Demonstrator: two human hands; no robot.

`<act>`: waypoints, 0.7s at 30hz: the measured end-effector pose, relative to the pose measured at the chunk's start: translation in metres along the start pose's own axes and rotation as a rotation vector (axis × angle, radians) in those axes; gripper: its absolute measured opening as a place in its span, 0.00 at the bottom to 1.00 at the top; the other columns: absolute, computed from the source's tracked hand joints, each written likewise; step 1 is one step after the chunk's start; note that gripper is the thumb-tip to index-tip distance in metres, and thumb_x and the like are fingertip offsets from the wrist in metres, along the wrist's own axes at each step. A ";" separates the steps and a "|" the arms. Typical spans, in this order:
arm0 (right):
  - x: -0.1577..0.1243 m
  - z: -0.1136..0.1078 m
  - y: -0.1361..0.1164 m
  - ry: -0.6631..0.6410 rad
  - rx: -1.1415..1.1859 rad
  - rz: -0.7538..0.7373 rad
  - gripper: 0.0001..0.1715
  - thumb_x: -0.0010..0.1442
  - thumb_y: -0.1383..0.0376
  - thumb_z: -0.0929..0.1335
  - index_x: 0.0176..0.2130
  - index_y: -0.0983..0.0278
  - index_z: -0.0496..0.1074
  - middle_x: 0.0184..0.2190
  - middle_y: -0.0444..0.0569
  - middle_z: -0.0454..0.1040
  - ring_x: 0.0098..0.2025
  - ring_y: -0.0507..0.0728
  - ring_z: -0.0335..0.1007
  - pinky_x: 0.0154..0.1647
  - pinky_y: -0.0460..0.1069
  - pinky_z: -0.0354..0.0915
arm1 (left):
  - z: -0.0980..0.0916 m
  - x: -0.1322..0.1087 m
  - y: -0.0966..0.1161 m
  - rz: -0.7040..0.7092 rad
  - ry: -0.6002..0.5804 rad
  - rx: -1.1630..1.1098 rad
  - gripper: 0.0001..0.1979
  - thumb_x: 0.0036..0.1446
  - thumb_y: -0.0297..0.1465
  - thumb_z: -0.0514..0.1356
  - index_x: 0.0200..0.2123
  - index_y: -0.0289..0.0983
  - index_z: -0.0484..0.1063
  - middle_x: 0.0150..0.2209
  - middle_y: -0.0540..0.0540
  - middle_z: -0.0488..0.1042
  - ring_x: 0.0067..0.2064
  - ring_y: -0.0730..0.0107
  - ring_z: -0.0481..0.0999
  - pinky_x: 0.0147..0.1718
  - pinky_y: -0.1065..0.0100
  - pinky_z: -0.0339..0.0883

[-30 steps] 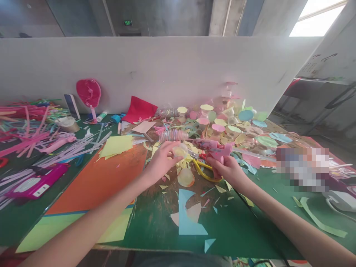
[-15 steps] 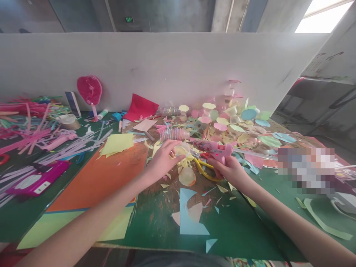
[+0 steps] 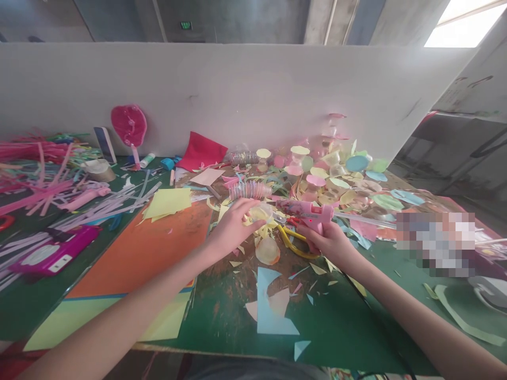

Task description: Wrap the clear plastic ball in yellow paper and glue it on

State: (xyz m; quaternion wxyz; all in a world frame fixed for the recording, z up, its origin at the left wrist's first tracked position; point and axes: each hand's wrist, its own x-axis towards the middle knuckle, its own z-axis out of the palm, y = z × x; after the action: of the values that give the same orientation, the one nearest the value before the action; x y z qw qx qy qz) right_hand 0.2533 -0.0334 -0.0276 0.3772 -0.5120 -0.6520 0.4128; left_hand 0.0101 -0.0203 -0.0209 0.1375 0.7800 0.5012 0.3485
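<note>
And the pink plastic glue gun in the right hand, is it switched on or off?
The pink plastic glue gun seems on: a small red light shows on its side.

The right-hand grip [image 3: 321,237] holds a pink hot-glue gun [image 3: 307,210], its nozzle toward a small translucent piece [image 3: 262,212] in the left-hand grip [image 3: 237,221]; yellow-handled scissors [image 3: 290,245] lie below the gun amid paper scraps on the bench [image 3: 225,330].

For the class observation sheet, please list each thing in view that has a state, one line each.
Left hand: holding a clear cup
Right hand: gripping the pink glue gun
Pink glue gun: red light showing, clear stick in its rear
Yellow-handled scissors: near the right hand, open or shut unclear
Blue paper: cut, curved notch
Green sign: lit
</note>
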 end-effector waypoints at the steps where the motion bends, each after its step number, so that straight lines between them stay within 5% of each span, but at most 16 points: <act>1: 0.000 0.000 -0.001 -0.003 -0.001 0.001 0.35 0.50 0.36 0.67 0.18 0.61 0.58 0.12 0.38 0.57 0.16 0.48 0.50 0.17 0.46 0.49 | 0.001 0.000 -0.001 -0.001 0.000 -0.001 0.21 0.60 0.40 0.61 0.56 0.44 0.68 0.53 0.46 0.71 0.39 0.67 0.74 0.40 0.63 0.73; 11: -0.001 -0.001 -0.003 -0.001 -0.068 0.015 0.35 0.51 0.36 0.66 0.16 0.60 0.57 0.11 0.40 0.59 0.16 0.49 0.52 0.17 0.46 0.51 | 0.002 -0.003 -0.002 -0.043 -0.030 -0.052 0.23 0.59 0.44 0.60 0.57 0.47 0.68 0.55 0.45 0.69 0.41 0.64 0.75 0.28 0.67 0.75; 17: -0.002 -0.002 -0.003 -0.003 -0.057 0.018 0.35 0.51 0.37 0.67 0.16 0.61 0.58 0.12 0.40 0.59 0.17 0.49 0.53 0.17 0.46 0.52 | -0.003 -0.005 0.004 -0.124 -0.084 -0.111 0.25 0.59 0.45 0.60 0.59 0.48 0.66 0.57 0.45 0.66 0.34 0.69 0.73 0.09 0.76 0.61; 21: -0.002 -0.003 0.000 0.002 -0.052 0.009 0.34 0.52 0.37 0.68 0.17 0.61 0.58 0.12 0.39 0.59 0.17 0.49 0.52 0.17 0.46 0.52 | -0.003 -0.005 0.005 -0.118 -0.080 -0.092 0.24 0.60 0.45 0.59 0.58 0.48 0.66 0.56 0.46 0.67 0.31 0.71 0.72 0.12 0.73 0.65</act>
State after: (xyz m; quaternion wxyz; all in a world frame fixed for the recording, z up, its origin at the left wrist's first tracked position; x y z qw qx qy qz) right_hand 0.2560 -0.0345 -0.0262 0.3626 -0.5250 -0.6600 0.3966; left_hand 0.0099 -0.0272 -0.0179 0.2133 0.7553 0.5239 0.3311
